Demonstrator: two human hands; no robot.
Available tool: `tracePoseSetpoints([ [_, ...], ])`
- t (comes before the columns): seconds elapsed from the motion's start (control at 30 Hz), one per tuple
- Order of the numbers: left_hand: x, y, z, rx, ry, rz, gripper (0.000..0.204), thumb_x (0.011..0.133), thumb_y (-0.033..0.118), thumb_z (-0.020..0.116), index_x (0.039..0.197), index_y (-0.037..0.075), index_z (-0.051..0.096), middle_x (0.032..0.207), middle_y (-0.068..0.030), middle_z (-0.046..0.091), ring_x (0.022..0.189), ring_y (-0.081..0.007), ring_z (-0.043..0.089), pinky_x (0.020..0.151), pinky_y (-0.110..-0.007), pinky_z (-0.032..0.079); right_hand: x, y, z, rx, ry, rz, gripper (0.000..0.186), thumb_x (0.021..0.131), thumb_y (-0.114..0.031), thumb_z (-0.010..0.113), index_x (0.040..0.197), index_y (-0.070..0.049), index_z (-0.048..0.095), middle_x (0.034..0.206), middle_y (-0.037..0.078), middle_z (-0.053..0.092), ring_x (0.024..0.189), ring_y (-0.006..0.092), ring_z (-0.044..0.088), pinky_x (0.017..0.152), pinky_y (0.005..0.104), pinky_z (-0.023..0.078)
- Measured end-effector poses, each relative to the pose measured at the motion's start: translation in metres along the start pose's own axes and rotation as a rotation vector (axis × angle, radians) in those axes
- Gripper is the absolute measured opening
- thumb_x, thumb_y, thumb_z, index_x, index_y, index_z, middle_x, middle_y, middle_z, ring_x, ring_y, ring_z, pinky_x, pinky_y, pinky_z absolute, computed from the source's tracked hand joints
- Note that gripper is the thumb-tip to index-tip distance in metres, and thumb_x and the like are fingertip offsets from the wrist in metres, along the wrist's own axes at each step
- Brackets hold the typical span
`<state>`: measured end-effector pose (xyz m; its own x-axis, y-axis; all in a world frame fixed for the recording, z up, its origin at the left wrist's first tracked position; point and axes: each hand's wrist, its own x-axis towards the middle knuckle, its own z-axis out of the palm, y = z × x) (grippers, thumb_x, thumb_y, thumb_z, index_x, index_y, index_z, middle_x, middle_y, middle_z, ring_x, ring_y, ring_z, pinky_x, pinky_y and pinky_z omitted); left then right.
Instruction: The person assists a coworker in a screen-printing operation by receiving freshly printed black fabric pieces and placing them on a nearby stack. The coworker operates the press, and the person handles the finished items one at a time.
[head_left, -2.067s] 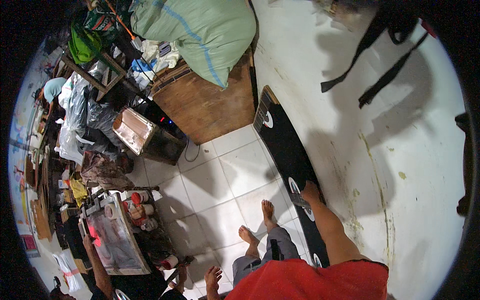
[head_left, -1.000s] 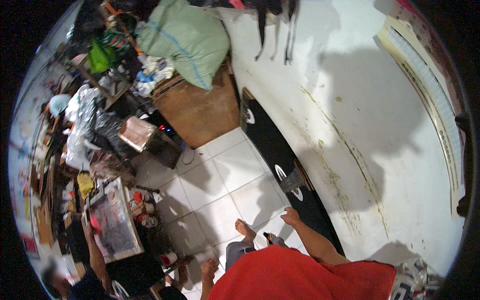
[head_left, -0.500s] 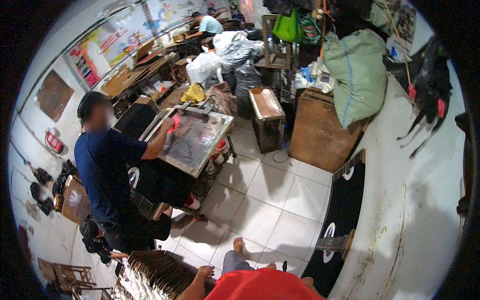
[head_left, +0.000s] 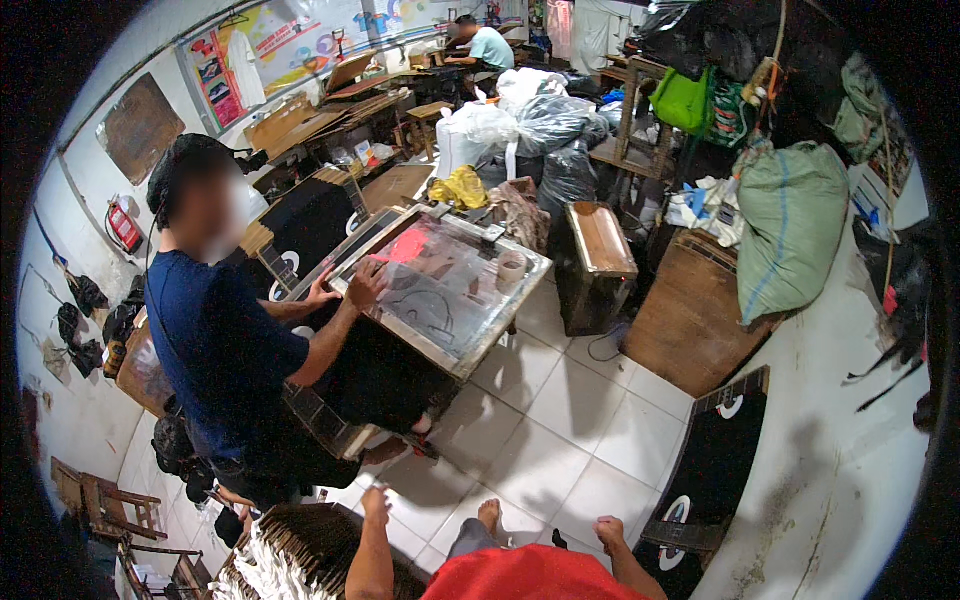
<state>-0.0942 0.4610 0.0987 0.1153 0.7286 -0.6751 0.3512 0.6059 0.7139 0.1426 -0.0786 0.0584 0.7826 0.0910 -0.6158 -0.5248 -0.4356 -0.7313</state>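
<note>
My left hand (head_left: 376, 502) is raised beside a stack of brown boards (head_left: 310, 530) with white cloth (head_left: 262, 570) lying over its near side. Its fingers are smeared by motion. On the other side of my red shirt (head_left: 520, 575), my right hand (head_left: 609, 533) hangs with its fingers curled in and nothing showing in them. Nearest to it is a long black board (head_left: 712, 440) with white round prints along the wall. Ahead on the left, a co-worker in a dark blue shirt (head_left: 225, 320) has both hands at a framed printing screen (head_left: 470, 345) bearing red ink (head_left: 408, 245).
Pale floor tiles (head_left: 575, 410) lie ahead of my feet. A wooden stand (head_left: 600, 285), a brown board (head_left: 680, 330) and a bulging green sack (head_left: 795, 230) stand at the right. Plastic bags (head_left: 545, 125) are heaped behind the screen. Another person (head_left: 490, 48) sits at the back.
The view has shifted, so the room sits farther right. My left hand has lifted forward, and my right hand has come out from beside the shirt. The co-worker's hands have moved to the screen's left edge.
</note>
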Motion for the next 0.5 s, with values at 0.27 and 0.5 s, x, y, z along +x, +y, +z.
tracePoseSetpoints([
  [0.27, 0.059, 0.155, -0.022, -0.447, 0.361, -0.065, 0.023, 0.079, 0.014, 0.056, 0.098, 0.001, 0.057, 0.074, -0.007, 0.051, 0.044, -0.0117, 0.035, 0.037, -0.026, 0.026, 0.037, -0.226, 0.289, -0.178, -0.514, -0.293, 0.032, 0.075, -0.017, 0.066, 0.1, 0.001, 0.059, 0.092, 0.009, 0.062, 0.086, 0.0154, 0.058, 0.074, 0.0284, 0.047],
  [0.5, 0.039, 0.198, -0.05, -0.465, 0.214, -0.003, 0.014, 0.081, 0.019, 0.057, 0.081, 0.005, 0.053, 0.067, -0.0028, 0.048, 0.046, -0.0142, 0.041, 0.042, -0.027, 0.033, 0.1, -0.411, 0.478, 0.812, -0.61, 0.123, 0.039, 0.076, -0.018, 0.067, 0.107, -0.006, 0.046, 0.096, 0.005, 0.056, 0.083, 0.0183, 0.053, 0.071, 0.0358, 0.043],
])
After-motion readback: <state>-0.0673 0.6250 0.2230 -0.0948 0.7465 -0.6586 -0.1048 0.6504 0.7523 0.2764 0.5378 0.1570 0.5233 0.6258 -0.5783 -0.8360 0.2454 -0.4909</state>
